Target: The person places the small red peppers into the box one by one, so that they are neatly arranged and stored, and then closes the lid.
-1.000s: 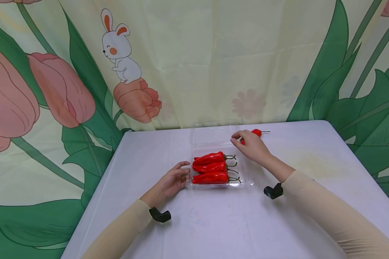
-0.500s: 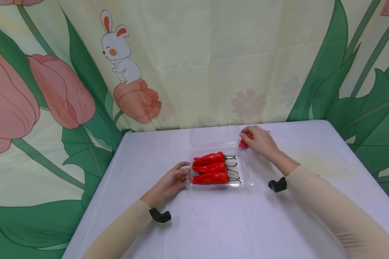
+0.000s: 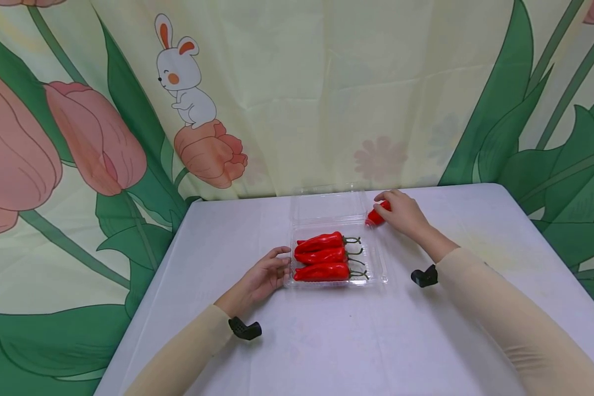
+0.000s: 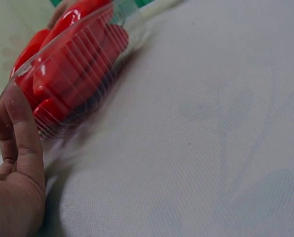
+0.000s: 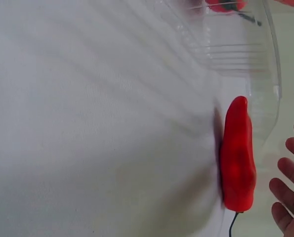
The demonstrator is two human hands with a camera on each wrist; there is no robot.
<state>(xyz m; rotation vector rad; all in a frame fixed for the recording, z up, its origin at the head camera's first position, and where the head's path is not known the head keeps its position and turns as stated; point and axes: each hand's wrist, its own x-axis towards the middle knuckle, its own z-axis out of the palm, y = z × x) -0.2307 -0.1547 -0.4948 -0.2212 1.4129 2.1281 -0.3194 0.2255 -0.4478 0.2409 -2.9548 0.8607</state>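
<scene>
A clear plastic clamshell box (image 3: 378, 263) lies with its lid folded back, and several long red peppers (image 3: 322, 272) with green stems fill it side by side. At the box's left side is my left hand (image 3: 262, 279); in the left wrist view its extended fingertips (image 4: 19, 106) touch the clear wall. Another red pepper (image 3: 374, 219) lies on the table just off the box's back right corner. My right hand (image 3: 403, 213) hovers over it. The right wrist view shows this pepper (image 5: 238, 158) with a gap between it and the loosely spread fingers (image 5: 291, 173).
A white cloth covers the table (image 3: 307, 341). Behind its far edge hangs a curtain (image 3: 287, 99) printed with tulips and a rabbit. The clear open lid (image 3: 326, 206) lies back toward that far edge.
My right hand has moved right, from beside the box's lid to over the loose pepper, whose stem end it now covers in the head view. The left hand stays in place.
</scene>
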